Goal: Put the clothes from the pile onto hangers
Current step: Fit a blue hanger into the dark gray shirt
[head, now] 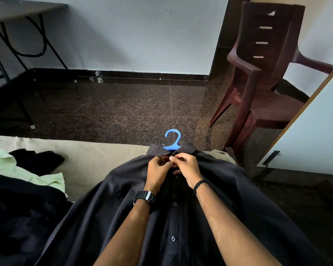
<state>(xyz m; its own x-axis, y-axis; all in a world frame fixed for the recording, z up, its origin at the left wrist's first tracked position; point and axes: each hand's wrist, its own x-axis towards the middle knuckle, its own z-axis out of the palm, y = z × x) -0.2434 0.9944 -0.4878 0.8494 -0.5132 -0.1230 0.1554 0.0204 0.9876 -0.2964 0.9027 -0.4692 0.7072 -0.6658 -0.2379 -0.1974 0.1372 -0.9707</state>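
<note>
Nearest to you, the black shirt [229,198] lay spread over the bed [96,160], with its button line running up between your forearms. Your left hand [158,170] (the one with the watch [145,196]) and your right hand [186,166] met just below the collar, and the fingers [178,157] of both were curled in a pinch on the placket, I think at the top button.

The blue hanger [172,141] was already inside the shirt; only its hook showed above the collar, past the far edge of the bed.

What could go wrong here: if you pulled the cloth toward you while fastening the button, the hanger could slip off one shoulder inside the shirt, and you would not see it. The collar sat very near the bed edge, so a push forward could let the hook end drop to the floor [123,104].

To your left, the pile [27,169] of green and black clothes waited on the bed, well apart from your hands. Farther away, the floor was open in the middle, with a brown chair [267,73] to the right and the bench [17,8] to the far left.
</note>
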